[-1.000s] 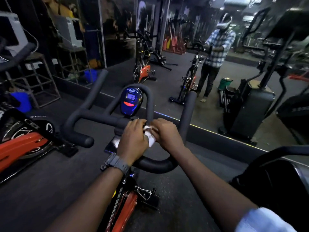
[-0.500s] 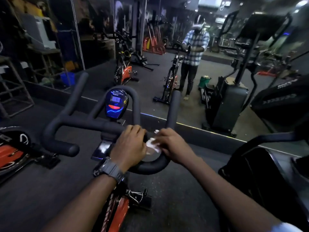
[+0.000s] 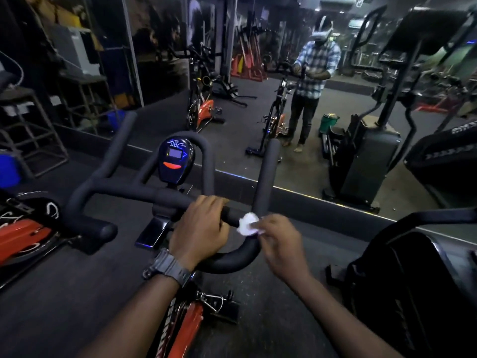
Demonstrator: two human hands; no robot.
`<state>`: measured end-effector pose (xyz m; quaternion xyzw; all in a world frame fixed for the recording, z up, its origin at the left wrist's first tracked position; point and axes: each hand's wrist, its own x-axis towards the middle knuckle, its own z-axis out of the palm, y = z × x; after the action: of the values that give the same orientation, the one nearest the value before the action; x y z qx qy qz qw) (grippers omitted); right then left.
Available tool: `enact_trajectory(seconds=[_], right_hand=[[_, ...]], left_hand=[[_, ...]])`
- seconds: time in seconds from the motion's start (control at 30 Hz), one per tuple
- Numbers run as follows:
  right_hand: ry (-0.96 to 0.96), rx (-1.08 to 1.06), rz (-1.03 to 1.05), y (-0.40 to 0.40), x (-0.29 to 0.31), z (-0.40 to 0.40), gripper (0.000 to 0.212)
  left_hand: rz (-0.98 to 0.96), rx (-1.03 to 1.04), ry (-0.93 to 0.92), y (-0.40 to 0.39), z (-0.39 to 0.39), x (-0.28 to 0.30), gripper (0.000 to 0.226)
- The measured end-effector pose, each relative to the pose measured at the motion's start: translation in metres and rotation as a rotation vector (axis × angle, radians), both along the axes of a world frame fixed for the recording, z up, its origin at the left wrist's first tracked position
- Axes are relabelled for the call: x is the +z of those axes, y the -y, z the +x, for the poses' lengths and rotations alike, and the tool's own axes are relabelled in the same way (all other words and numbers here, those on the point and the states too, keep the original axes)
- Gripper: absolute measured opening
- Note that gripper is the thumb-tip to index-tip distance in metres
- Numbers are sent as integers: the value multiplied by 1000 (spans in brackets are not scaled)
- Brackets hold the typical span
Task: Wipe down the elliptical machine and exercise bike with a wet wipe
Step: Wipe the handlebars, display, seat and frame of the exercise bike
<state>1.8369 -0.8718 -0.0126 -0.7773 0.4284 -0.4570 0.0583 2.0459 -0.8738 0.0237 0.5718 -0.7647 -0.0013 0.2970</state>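
Lower centre of frame: both forearms reach in from the bottom edge. The left hand (image 3: 200, 228), with a wristwatch (image 3: 169, 267) on its wrist, is curled over the handlebar (image 3: 232, 259) of the exercise bike (image 3: 180, 329) and grasps it just left of the wipe. The right hand (image 3: 280, 240) pinches the wet wipe (image 3: 247, 224), a small white wad, and holds it against the bar where the right upright grip (image 3: 265, 174) meets the curved lower loop.

Judgement on the step: the right bend of the bar is being wiped. To do it well, the wad should wrap further round the tube so that the underside gets contact, not only the top face. The left-hand grasp steadies the bar; the patch under that palm will need its own pass. The wad looks small for the bar; unfolding it would likely cover more per stroke.

Centre: the blue display (image 3: 176, 160) stands between the inner bars, apart from both hands.

Right edge: a dark machine body (image 3: 413, 293), possibly the elliptical; cannot tell for certain.

Upper half: a wall mirror (image 3: 296, 177) reflects the person and bikes.
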Motion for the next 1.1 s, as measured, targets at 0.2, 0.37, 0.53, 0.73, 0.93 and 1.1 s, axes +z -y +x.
enact_trajectory(seconds=[0.2, 0.37, 0.53, 0.73, 0.93, 1.1], right_hand=[[1320, -40, 829, 6, -23, 32, 25], [1667, 46, 1364, 22, -31, 45, 17], [1524, 117, 1031, 33, -20, 14, 16], [176, -1, 154, 34, 6, -7, 15], [-125, -205, -101, 154, 87, -30, 26], [-266, 137, -80, 110, 62, -36, 7]], left_hand=[[16, 19, 44, -4, -2, 5, 46], [37, 35, 86, -5, -3, 5, 44], [27, 23, 117, -3, -2, 3, 42], [114, 6, 23, 5, -29, 5, 47], [214, 126, -79, 34, -57, 14, 37], [126, 149, -207, 35, -62, 2, 35]])
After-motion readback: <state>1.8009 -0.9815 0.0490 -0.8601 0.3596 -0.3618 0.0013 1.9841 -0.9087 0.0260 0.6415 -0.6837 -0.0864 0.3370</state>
